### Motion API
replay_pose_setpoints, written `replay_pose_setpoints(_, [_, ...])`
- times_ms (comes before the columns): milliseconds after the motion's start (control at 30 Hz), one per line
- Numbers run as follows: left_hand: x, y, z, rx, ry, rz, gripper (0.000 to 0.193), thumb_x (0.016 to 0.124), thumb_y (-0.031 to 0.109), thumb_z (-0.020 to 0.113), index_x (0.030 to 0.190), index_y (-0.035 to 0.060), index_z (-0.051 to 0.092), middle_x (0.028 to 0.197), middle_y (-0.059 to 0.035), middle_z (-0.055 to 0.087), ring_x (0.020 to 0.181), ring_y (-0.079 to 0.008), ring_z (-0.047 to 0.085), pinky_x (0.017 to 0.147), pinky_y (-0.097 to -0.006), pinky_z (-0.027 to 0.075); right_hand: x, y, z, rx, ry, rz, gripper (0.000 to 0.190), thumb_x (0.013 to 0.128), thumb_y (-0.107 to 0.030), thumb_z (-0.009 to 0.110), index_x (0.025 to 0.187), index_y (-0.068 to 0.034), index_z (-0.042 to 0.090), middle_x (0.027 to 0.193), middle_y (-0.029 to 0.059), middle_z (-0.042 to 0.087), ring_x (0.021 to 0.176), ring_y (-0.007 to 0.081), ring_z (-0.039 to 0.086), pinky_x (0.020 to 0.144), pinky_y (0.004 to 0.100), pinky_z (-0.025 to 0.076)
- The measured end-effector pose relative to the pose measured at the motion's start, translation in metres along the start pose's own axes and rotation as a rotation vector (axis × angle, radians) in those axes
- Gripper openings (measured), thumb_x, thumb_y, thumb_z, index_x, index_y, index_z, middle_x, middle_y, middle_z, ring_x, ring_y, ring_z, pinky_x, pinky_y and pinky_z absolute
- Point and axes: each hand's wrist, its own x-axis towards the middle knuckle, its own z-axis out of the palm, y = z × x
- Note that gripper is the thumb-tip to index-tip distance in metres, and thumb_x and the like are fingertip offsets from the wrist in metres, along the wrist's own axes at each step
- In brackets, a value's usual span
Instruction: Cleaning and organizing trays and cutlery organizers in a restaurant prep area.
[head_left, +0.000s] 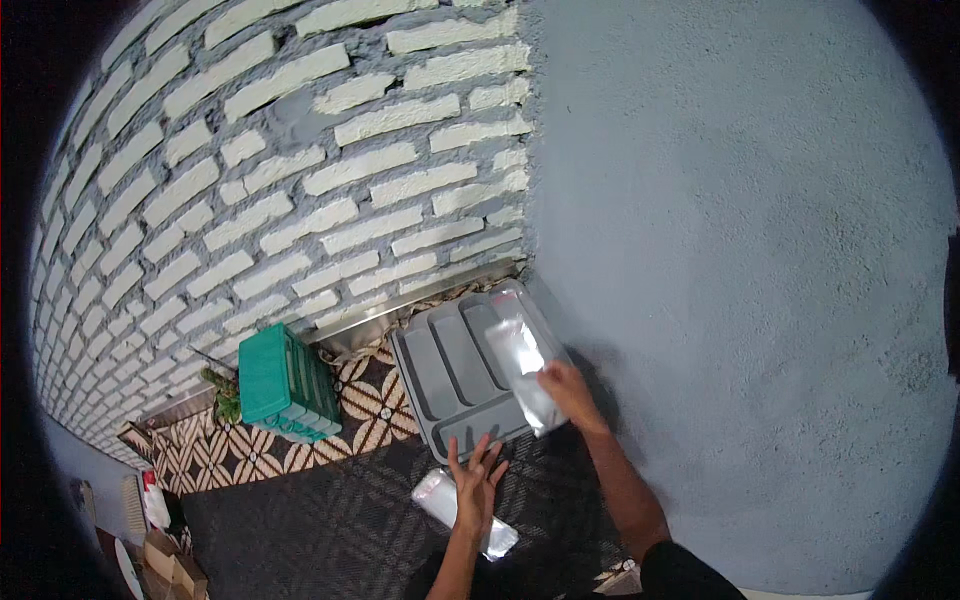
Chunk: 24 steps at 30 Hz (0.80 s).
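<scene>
A grey compartment tray (457, 349) lies before me, with long side-by-side slots and one crosswise slot at its near end. My right hand (571, 394) grips a shiny clear plastic bag (514, 345) by its right edge, over the tray's right-hand slot. The bag's near end hangs past the tray's rim. My left hand (474, 484) is held with fingers apart, fingertips close to the tray's near rim. Below it, a bundle of clear plastic bags (437, 491) lies on the black patterned cloth (322, 517), partly hidden by my wrist. No object shows in the left hand.
Left of the tray stands a small green plastic drawer unit (289, 382), with a green plant (225, 394) beside it. A white brick wall (322, 165) rises behind, and a grey plastered wall (735, 262) stands close on the right. Cardboard (172, 566) sits at lower left.
</scene>
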Motion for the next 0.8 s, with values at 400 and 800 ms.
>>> replay_pose_setpoints(400, [-0.019, -0.002, -0.014, -0.041, 0.214, -0.060, 0.082, 0.087, 0.035, 0.064, 0.148, 0.0304, 0.010, 0.144, -0.0181, 0.036, 0.123, -0.0347, 0.047, 0.097, -0.0434, 0.044, 0.150, 0.025, 0.013, -0.772, 0.244, 0.083, 0.025, 0.077, -0.022, 0.063, 0.095, -0.004, 0.066, 0.088, 0.0192, 0.067, 0.084, 0.0428, 0.062, 0.077, 0.0488, 0.051])
replay_pose_setpoints(800, [-0.017, 0.005, -0.037, -0.076, 0.210, 0.000, 0.073, 0.089, 0.025, 0.058, 0.148, 0.0260, 0.015, 0.140, -0.0184, 0.041, 0.114, -0.0325, 0.053, 0.092, -0.0426, 0.047, 0.104, 0.037, 0.007, -1.291, 0.197, -0.351, 0.026, 0.086, -0.016, 0.055, 0.108, -0.007, 0.065, 0.116, 0.0106, 0.061, 0.126, 0.0321, 0.039, 0.101, 0.0616, 0.022])
